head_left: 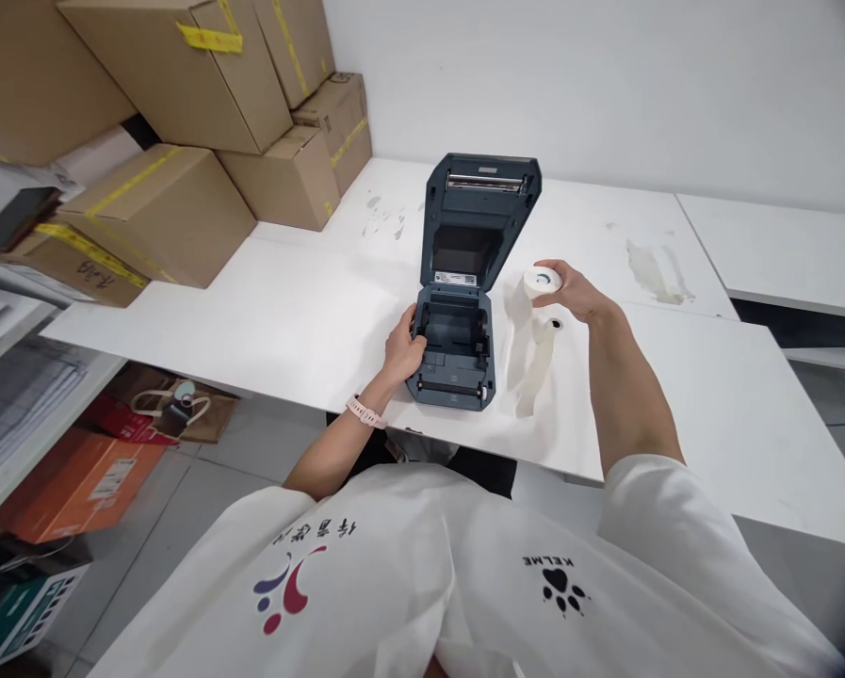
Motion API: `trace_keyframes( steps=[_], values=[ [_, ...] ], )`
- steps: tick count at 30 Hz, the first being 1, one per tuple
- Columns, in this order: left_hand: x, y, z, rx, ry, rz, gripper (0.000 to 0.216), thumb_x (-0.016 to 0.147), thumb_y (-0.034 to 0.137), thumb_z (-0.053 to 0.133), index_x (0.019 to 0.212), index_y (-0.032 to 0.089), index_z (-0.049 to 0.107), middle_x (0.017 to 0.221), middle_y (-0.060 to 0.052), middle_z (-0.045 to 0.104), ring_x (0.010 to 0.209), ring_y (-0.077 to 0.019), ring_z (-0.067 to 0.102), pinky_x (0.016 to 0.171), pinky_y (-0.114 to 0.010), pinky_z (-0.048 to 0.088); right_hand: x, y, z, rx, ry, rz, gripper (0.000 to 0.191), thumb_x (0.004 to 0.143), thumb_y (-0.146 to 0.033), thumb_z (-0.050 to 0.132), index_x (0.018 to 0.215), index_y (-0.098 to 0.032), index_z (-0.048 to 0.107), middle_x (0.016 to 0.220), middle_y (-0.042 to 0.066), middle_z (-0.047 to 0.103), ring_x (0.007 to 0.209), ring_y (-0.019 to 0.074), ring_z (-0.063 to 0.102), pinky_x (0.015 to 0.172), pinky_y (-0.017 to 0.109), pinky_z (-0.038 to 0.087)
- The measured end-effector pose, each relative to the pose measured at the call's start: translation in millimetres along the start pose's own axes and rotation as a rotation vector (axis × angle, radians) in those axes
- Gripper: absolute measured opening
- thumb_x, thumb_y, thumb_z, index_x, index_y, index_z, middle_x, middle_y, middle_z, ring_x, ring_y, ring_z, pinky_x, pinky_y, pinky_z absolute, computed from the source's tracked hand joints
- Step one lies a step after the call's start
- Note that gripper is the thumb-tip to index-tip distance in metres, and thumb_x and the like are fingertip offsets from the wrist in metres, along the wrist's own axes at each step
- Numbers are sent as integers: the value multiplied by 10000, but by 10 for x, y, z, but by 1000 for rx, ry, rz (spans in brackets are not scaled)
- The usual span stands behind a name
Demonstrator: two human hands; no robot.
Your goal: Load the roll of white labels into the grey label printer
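Note:
A dark blue-grey label printer [457, 367] stands on the white table with its lid [482, 217] swung up, so its inner bay shows. My left hand [402, 350] grips the printer's left side, thumb over the rim. To the right of the printer, my right hand [572, 290] is closed around a white label roll [542, 281], whose core faces up. Just below that roll lies a second, thinner roll [553, 325] with a dark core. From it a pale strip [535, 381] trails toward the table's front edge.
Stacked cardboard boxes [160, 207] with yellow tape fill the table's back left. A white wall [606, 94] rises behind the white table [309, 311]. Peeled marks [655, 271] show at the right. An orange box [83, 480] sits low at the left, by a shelf.

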State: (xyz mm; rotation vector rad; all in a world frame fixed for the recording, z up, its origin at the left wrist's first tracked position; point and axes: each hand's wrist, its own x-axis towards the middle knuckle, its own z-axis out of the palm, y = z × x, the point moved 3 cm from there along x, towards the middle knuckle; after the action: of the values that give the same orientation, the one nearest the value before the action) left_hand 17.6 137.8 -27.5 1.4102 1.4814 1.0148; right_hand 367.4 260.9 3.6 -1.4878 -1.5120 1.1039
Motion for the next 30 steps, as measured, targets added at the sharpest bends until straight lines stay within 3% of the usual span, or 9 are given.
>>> trace_keyframes(
  steps=[5, 10, 14, 17, 21, 25, 27, 30],
  values=[
    [3, -20, -3, -23, 4, 14, 836, 756, 158, 573, 1574, 261, 437, 1591, -55, 544, 1496, -351, 473, 1273, -552, 349, -95, 227, -129, 112, 23, 5, 962, 361, -280, 947, 1263, -251, 612, 1337, 105, 676, 1280, 343, 611, 1135, 579, 463],
    [5, -13, 0, -35, 9, 14, 823, 751, 138, 563, 1558, 255, 458, 1592, -54, 540, 1485, -340, 486, 1277, -539, 345, -659, 473, -378, 249, 85, -37, 702, 559, -281, 868, 1228, -340, 664, 1470, 82, 644, 1455, 291, 529, 1221, 506, 400],
    [15, -7, 10, -52, 7, 35, 817, 748, 130, 554, 1552, 243, 464, 1595, -57, 538, 1478, -324, 496, 1281, -522, 342, -1008, 533, -150, 163, -88, 48, 621, 612, -368, 913, 1195, -298, 712, 1356, 97, 719, 1250, 294, 670, 1103, 508, 511],
    [8, 4, 16, -59, 8, 33, 833, 742, 130, 552, 1563, 219, 450, 1599, -70, 535, 1474, -322, 502, 1273, -517, 354, -1114, 389, 28, 203, -187, 44, 570, 623, -472, 935, 1120, -265, 750, 1100, 85, 789, 981, 277, 735, 985, 512, 569],
    [-21, 35, 15, -61, 6, 16, 828, 747, 139, 547, 1566, 218, 449, 1599, -67, 539, 1459, -319, 519, 1246, -507, 396, -1154, -218, 136, 295, -219, -235, 560, 636, -571, 922, 1106, -302, 776, 915, 34, 782, 925, 274, 736, 1017, 511, 557],
    [-20, 25, 18, -68, 16, 38, 826, 748, 132, 548, 1563, 226, 454, 1581, -56, 559, 1440, -317, 540, 1237, -502, 409, -1058, -922, 666, -154, -450, -357, 548, 833, -517, 785, 1326, -289, 713, 1211, 68, 773, 1100, 324, 714, 995, 491, 558],
    [-7, -2, 26, -81, 17, 31, 825, 750, 130, 556, 1563, 228, 454, 1588, -57, 550, 1446, -322, 534, 1242, -497, 402, -957, -1125, 1051, -453, -446, -426, 480, 912, -396, 684, 1370, -250, 685, 1346, 83, 727, 1197, 348, 682, 1035, 489, 536],
    [4, -26, 35, -86, 15, 15, 817, 760, 131, 557, 1564, 226, 454, 1586, -61, 552, 1441, -324, 540, 1241, -492, 403, -836, -1154, 1566, -900, -400, -412, 472, 926, -205, 588, 1392, -164, 657, 1386, 162, 696, 1251, 392, 657, 1023, 510, 527]
  ],
)
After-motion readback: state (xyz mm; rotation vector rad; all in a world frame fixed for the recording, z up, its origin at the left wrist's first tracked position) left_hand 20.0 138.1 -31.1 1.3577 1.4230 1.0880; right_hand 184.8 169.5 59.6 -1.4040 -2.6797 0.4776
